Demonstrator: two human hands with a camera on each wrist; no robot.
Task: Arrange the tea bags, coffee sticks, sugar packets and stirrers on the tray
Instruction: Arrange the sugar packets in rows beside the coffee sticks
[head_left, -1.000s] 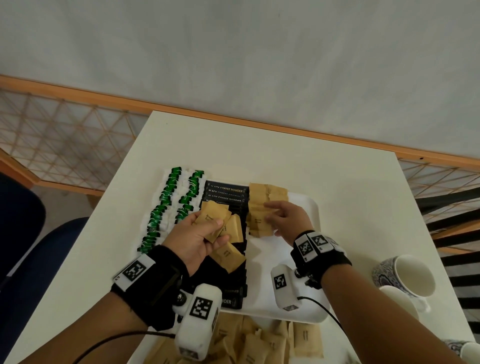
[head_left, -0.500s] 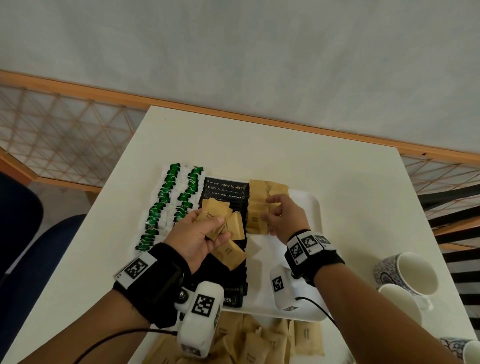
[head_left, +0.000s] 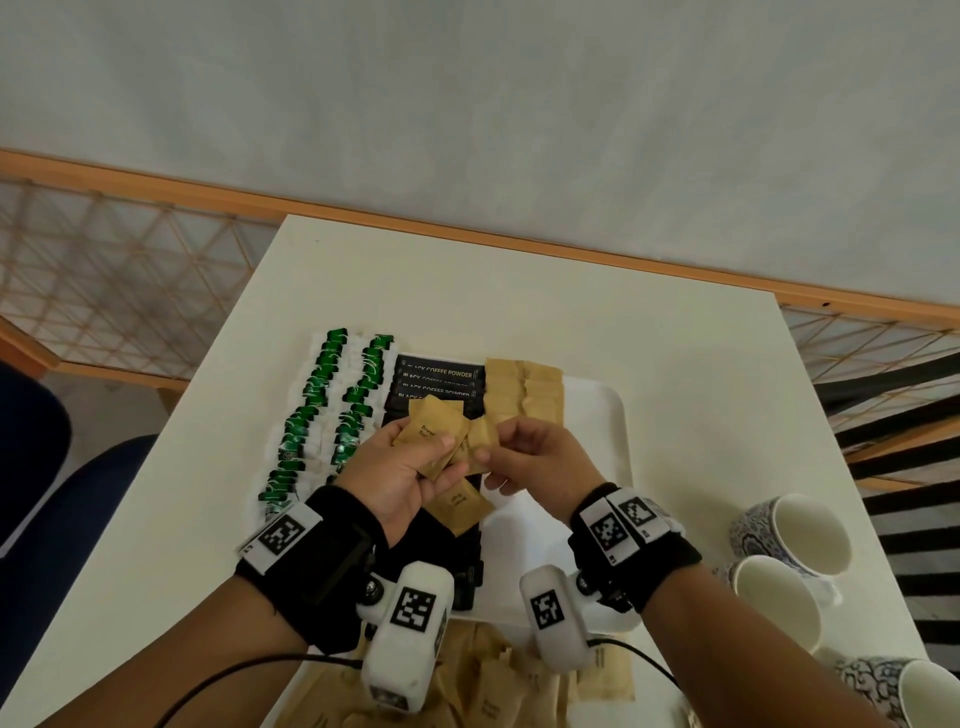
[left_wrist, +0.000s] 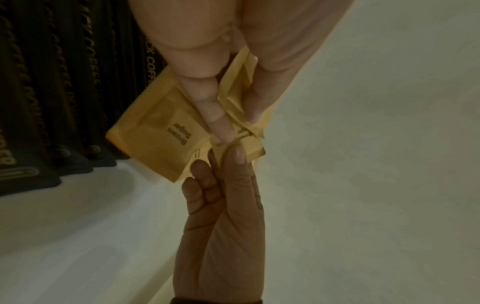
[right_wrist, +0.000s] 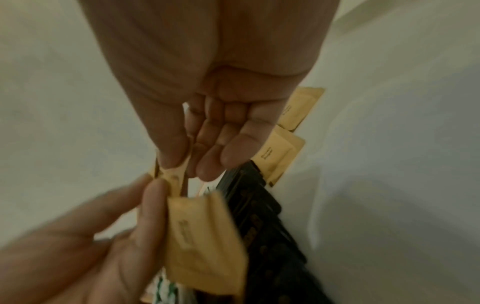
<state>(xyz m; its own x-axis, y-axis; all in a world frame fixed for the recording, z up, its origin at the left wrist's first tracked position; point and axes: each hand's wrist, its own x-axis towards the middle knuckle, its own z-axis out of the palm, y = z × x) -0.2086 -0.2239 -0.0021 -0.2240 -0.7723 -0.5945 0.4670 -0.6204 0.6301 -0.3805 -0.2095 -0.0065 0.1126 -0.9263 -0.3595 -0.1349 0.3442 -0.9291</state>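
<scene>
Over the white tray (head_left: 602, 415) my wrists cover the near ends of the coffee sticks (head_left: 439, 375), and the loose packets at the surface's (head_left: 649, 332) front edge are cut off. My left hand (head_left: 402, 470) has its grip clamped on a fan of brown sugar packets (head_left: 428, 428); my right hand (head_left: 540, 467) pinches one packet (head_left: 480, 439) from that fan. A second ago the right hand lay on the sugar row (head_left: 524, 387); now it has come back to meet the left.
</scene>
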